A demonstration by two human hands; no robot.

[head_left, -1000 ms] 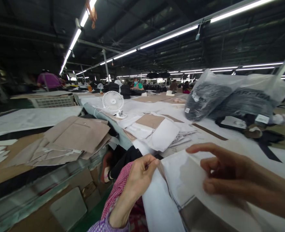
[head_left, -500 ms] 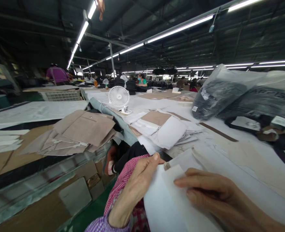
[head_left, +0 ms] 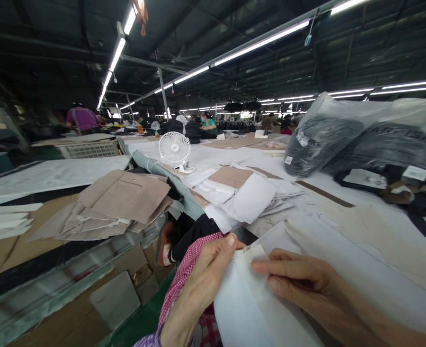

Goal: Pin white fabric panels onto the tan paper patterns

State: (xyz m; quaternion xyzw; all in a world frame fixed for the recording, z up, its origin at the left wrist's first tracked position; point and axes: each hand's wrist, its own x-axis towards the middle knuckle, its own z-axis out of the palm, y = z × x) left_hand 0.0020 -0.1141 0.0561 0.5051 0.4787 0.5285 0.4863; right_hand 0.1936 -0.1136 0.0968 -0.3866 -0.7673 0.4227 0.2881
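Observation:
A white fabric piece (head_left: 243, 308) with a narrow pale strip (head_left: 256, 255) along its upper part hangs over the table's front edge. My left hand (head_left: 207, 277) pinches its top left corner, thumb on top and the fingers hidden beneath. From the right, my right hand (head_left: 307, 284) grips the strip side of the piece, index fingertip lying on the strip and thumb close below it. Just beyond both hands is a loose stack of white and beige cut pieces (head_left: 252, 197) on the table.
A white clip fan (head_left: 174, 147) stands at the table's left edge. Plastic-bagged dark goods (head_left: 317, 140) sit at the right, by a brown strip (head_left: 324, 193). Beige pieces (head_left: 126, 193) are piled on a lower surface at left. Other people work farther back.
My right hand has shifted slightly left along the strip, nearer my left hand. The small beige end at the strip's top shows less now. My left hand keeps its hold.

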